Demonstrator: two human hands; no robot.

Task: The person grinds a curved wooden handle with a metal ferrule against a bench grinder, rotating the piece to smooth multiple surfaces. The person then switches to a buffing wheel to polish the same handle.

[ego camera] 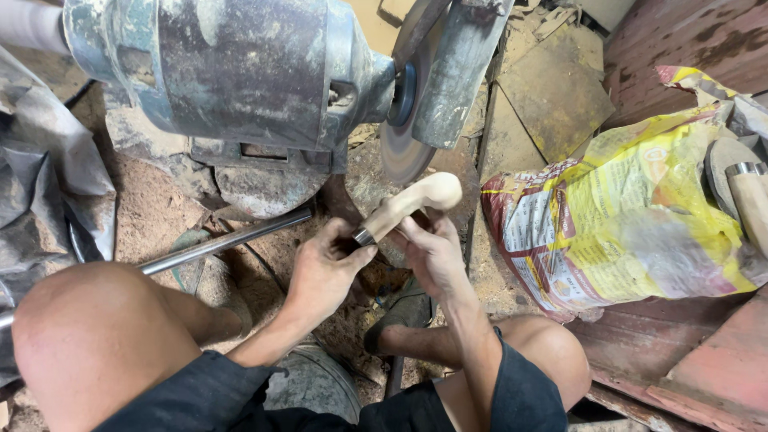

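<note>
A pale wooden handle (410,204) with a metal collar at its lower end is held in both hands at the centre of the view, just below a bench grinder (224,72). Its long axis runs diagonally, from the collared end at the near left up to the rounded knob at the far right, and the knob is pointed toward the grinding disc (404,136) and lies just beside it. The collared end is gripped by the left hand (324,272), with fingers curled tightly around it. The middle of the handle is steadied by the right hand (432,256), its fingers closed against the wood from the right. A steel rod (224,244) is laid across the sawdust-covered floor at the left. A yellow printed sack (624,216) is seen at the right, with another collared wooden handle (748,196) resting on it. Bare knees are visible at the near edge.
</note>
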